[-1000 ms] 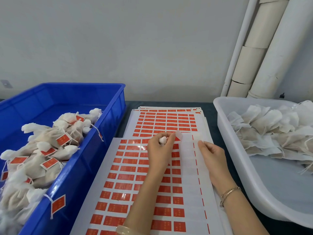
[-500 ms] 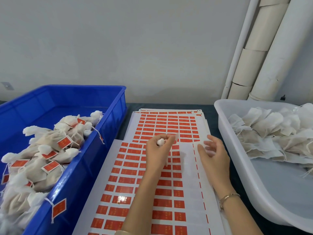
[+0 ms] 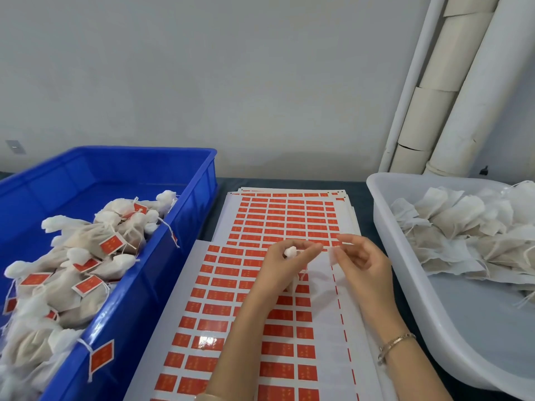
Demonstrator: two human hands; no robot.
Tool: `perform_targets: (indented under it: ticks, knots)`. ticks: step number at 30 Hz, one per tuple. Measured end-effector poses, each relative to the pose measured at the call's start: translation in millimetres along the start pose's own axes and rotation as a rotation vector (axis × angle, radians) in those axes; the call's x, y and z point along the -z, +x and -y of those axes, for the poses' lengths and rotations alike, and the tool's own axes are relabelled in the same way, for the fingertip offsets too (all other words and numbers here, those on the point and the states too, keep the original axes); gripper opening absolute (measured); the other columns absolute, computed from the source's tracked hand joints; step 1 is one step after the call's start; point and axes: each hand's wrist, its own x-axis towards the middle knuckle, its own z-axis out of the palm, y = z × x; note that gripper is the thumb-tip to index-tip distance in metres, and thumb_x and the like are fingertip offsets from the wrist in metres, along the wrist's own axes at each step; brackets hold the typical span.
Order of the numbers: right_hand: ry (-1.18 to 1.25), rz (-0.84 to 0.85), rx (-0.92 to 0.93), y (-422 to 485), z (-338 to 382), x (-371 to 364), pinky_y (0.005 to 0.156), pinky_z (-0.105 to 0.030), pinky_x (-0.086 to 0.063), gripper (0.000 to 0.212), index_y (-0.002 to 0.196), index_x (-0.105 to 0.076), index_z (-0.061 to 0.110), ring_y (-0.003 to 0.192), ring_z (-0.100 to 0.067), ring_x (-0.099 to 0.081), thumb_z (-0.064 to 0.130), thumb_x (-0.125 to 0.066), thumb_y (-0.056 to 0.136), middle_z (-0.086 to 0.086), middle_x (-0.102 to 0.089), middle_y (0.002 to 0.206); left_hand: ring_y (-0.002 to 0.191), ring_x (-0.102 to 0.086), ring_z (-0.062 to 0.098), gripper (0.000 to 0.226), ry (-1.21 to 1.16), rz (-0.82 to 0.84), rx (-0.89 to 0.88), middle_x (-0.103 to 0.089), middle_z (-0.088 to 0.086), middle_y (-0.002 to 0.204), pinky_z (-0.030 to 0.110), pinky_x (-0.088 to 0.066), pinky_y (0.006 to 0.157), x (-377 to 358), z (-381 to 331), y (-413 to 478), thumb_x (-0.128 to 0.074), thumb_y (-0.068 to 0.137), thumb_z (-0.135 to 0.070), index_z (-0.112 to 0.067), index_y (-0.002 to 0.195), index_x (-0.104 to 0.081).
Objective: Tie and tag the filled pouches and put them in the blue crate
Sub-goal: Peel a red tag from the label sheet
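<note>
My left hand (image 3: 285, 266) grips a small white pouch (image 3: 290, 252) above the sticker sheet; only its gathered top shows between thumb and fingers, the rest is hidden by the hand. Just to its right, my right hand (image 3: 363, 266) pinches a pale peeled label (image 3: 332, 256) close to the left fingertips. The blue crate (image 3: 188, 198) at the left holds several tied pouches with red tags (image 3: 72, 279). A white tub (image 3: 463, 328) at the right holds several untied filled pouches (image 3: 463, 227).
Sheets of red stickers (image 3: 220, 328) lie stacked between crate and tub, under both hands. One red tag (image 3: 101, 355) hangs over the crate's near rim. White pipes (image 3: 451, 82) run up the wall at the back right.
My right hand has lifted off the sticker sheet with a peeled label and come closer to my left hand. The left hand has stayed in place with the pouch.
</note>
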Motion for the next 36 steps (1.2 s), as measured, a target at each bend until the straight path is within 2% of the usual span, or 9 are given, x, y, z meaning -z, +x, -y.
perform_targets:
  ticks: [5, 9, 12, 15, 20, 23, 26, 31, 36]
  knots:
    - [0.041, 0.136, -0.182, 4.9, 6.0, -5.1, 0.087, -0.03, -0.052, 0.009, 0.09, -0.069, 0.025, 0.098, -0.011, -0.062, 0.018, -0.064, 0.089, 0.017, -0.067, 0.099, 0.06, -0.059, -0.002, 0.03, -0.03, 0.009, 0.001, -0.059, -0.022, 0.057, 0.006, -0.043, 0.055, 3.8, -4.5, -1.5, -0.054, 0.085, -0.061, -0.035, 0.088, -0.069]
    - [-0.133, 0.363, -0.296, 4.8, 12.3, -21.0, 0.091, -0.028, -0.048, 0.017, 0.087, -0.056, 0.032, 0.093, -0.015, -0.057, 0.018, -0.055, 0.096, 0.011, -0.056, 0.1, 0.076, -0.067, -0.001, 0.033, -0.064, 0.036, -0.002, -0.069, -0.02, 0.077, 0.007, -0.046, 0.061, 4.2, -6.4, -3.7, -0.05, 0.084, -0.063, -0.037, 0.092, -0.07]
    - [-0.206, 0.425, -0.248, 0.0, 13.6, -20.7, 0.083, -0.02, -0.049, 0.014, 0.088, -0.051, 0.03, 0.089, -0.015, -0.059, 0.019, -0.053, 0.097, 0.013, -0.057, 0.094, 0.08, -0.068, 0.007, 0.031, -0.077, 0.036, -0.004, -0.069, -0.015, 0.081, 0.012, -0.049, 0.07, 4.1, -5.9, -3.9, -0.05, 0.084, -0.064, -0.04, 0.088, -0.07]
    - [-0.095, 0.366, -0.231, -5.4, 11.3, -14.1, 0.081, -0.023, -0.049, 0.014, 0.086, -0.058, 0.028, 0.089, -0.016, -0.061, 0.024, -0.051, 0.097, 0.014, -0.063, 0.092, 0.081, -0.064, 0.006, 0.019, -0.091, 0.026, -0.006, -0.066, -0.019, 0.077, 0.013, -0.046, 0.069, 4.3, -3.8, -2.1, -0.058, 0.088, -0.052, -0.039, 0.082, -0.07]
    - [0.235, 0.273, -0.307, -1.9, 11.0, -3.2, 0.085, -0.032, -0.052, 0.029, 0.109, -0.068, 0.011, 0.087, -0.022, -0.07, 0.03, -0.049, 0.096, -0.006, -0.074, 0.094, 0.071, -0.061, 0.003, 0.018, -0.05, 0.028, -0.037, -0.061, -0.02, 0.063, 0.016, -0.044, 0.066, 6.6, -0.3, -0.7, -0.066, 0.088, -0.033, -0.035, 0.07, -0.067]
    - [0.516, 0.23, -0.383, 2.1, 11.9, 2.9, 0.083, -0.037, -0.054, 0.032, 0.115, -0.063, 0.01, 0.082, -0.027, -0.069, 0.03, -0.051, 0.094, -0.016, -0.071, 0.099, 0.072, -0.061, -0.008, 0.024, -0.038, 0.062, -0.06, -0.065, -0.02, 0.068, 0.016, -0.043, 0.066, 7.0, -2.2, -1.8, -0.068, 0.086, -0.029, -0.04, 0.064, -0.068]
    - [0.629, 0.215, -0.436, 5.0, 9.8, 5.5, 0.079, -0.037, -0.055, 0.037, 0.115, -0.064, 0.006, 0.08, -0.025, -0.069, 0.032, -0.055, 0.09, -0.018, -0.071, 0.101, 0.08, -0.062, -0.007, 0.019, -0.039, 0.1, -0.082, -0.069, -0.017, 0.077, 0.011, -0.045, 0.063, 7.5, -3.9, -3.1, -0.072, 0.083, -0.031, -0.04, 0.067, -0.07]
    - [0.664, 0.215, -0.436, 6.2, 9.5, 6.1, 0.07, -0.032, -0.057, 0.038, 0.115, -0.064, 0.006, 0.078, -0.023, -0.07, 0.033, -0.055, 0.09, -0.014, -0.072, 0.095, 0.084, -0.065, -0.003, 0.014, -0.071, 0.104, -0.114, -0.072, -0.016, 0.081, 0.002, -0.046, 0.058, 7.1, -5.8, -5.7, -0.076, 0.081, -0.03, -0.038, 0.069, -0.073]
    - [0.488, 0.127, -0.393, 7.9, 3.9, 4.2, 0.08, -0.034, -0.055, 0.025, 0.108, -0.065, 0.009, 0.09, -0.023, -0.071, 0.025, -0.057, 0.092, -0.008, -0.073, 0.101, 0.083, -0.063, -0.009, 0.017, -0.008, 0.068, -0.057, -0.07, -0.023, 0.079, 0.002, -0.044, 0.052, 7.7, -5.3, -3.8, -0.079, 0.077, -0.03, -0.038, 0.065, -0.072]
